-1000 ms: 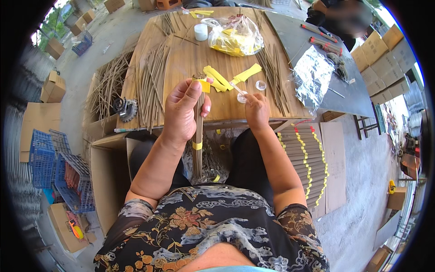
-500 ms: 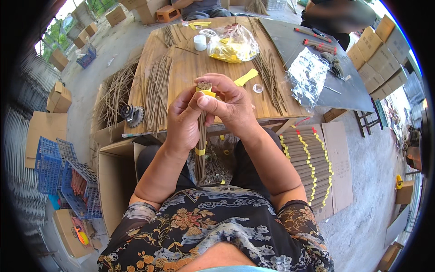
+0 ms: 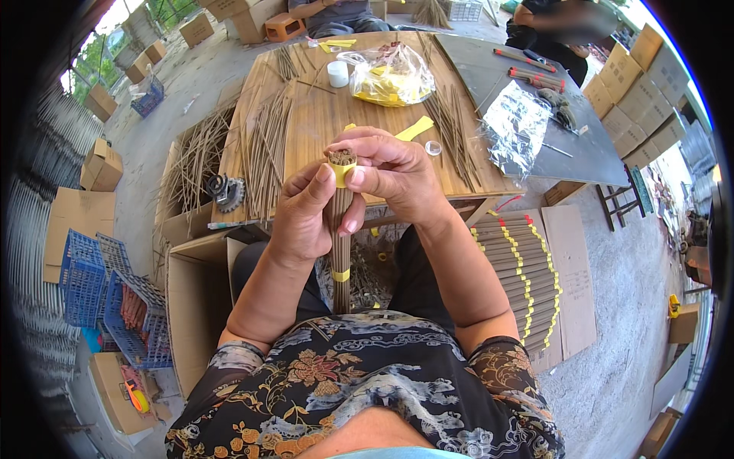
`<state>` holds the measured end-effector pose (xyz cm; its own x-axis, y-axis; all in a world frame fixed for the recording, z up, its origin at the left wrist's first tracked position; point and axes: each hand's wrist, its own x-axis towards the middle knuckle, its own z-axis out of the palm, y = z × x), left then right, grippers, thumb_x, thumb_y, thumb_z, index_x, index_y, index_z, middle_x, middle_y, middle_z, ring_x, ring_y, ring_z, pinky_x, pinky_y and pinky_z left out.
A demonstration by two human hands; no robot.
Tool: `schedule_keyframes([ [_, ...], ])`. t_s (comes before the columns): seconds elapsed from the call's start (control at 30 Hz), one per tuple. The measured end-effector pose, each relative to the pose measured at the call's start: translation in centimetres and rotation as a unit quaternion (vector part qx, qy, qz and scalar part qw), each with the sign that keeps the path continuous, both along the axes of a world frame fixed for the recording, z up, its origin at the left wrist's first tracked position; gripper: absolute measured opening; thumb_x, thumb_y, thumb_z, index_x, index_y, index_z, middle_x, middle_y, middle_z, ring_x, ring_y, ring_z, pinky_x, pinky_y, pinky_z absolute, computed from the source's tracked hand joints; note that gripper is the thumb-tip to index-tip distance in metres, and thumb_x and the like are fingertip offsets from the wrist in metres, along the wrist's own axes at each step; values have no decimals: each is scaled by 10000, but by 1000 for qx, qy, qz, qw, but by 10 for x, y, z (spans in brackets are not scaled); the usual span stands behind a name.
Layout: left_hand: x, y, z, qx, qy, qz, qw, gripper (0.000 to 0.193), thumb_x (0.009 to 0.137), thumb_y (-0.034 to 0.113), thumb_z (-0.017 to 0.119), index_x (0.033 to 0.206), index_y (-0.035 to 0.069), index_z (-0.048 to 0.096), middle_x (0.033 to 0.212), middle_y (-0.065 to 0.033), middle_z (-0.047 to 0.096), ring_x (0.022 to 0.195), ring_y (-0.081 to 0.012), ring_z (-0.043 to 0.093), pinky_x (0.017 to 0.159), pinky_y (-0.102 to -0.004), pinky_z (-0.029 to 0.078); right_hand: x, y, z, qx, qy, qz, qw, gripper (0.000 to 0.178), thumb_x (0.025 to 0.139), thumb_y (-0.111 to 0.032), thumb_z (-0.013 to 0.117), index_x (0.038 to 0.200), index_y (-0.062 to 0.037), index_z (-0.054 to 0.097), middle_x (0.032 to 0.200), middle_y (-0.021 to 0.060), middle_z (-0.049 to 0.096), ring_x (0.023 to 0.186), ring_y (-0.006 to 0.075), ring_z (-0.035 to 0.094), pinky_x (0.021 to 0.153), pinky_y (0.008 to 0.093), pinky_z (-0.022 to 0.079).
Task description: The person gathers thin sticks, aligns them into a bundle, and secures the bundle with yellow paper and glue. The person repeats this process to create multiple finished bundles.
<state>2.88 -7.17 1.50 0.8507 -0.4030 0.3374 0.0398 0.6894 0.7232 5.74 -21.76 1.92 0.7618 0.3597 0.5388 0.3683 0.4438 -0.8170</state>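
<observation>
Between my two hands stands a bundle of thin brown sticks (image 3: 341,245), which look like incense sticks, its far end raised toward the table. A yellow paper strip (image 3: 343,176) is wrapped round the bundle just below that end, and another yellow band (image 3: 341,275) circles it lower down. My left hand (image 3: 304,210) is closed round the bundle's left side, thumb against the upper strip. From the right, my right hand (image 3: 394,170) pinches the same strip between thumb and fingers. The bundle's near end reaches down to my shirt.
Loose sticks (image 3: 264,153) lie on the wooden table (image 3: 313,115), with a plastic bag of yellow strips (image 3: 391,80) and a white jar (image 3: 337,74). Banded bundles (image 3: 524,275) rest on cardboard to the right. Blue crates (image 3: 138,321) stand left. Two people sit across the tables.
The bundle has turned more upright, and the upper strip now shows wrapped flat round it. My right thumb has shifted from over the strip to its right side.
</observation>
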Motion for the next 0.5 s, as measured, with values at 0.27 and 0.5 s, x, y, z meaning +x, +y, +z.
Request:
schedule_keyframes([
  [0.27,8,4,-7,-12,28,-57,998,336,918,318,415,974,7,529,653,-73,527,480,-138,501,408,-218,379,6,-5,-4,-23,1,-4,1000,258,761,-77,658,1010,-26,617,1010,60,588,909,127,542,816,268,431],
  [0.5,11,5,-9,-14,60,-52,997,319,922,323,402,974,34,526,599,-76,507,457,-133,485,404,-216,366,3,-11,11,-51,75,45,995,267,795,-114,636,1024,14,588,852,23,620,831,100,564,746,234,457],
])
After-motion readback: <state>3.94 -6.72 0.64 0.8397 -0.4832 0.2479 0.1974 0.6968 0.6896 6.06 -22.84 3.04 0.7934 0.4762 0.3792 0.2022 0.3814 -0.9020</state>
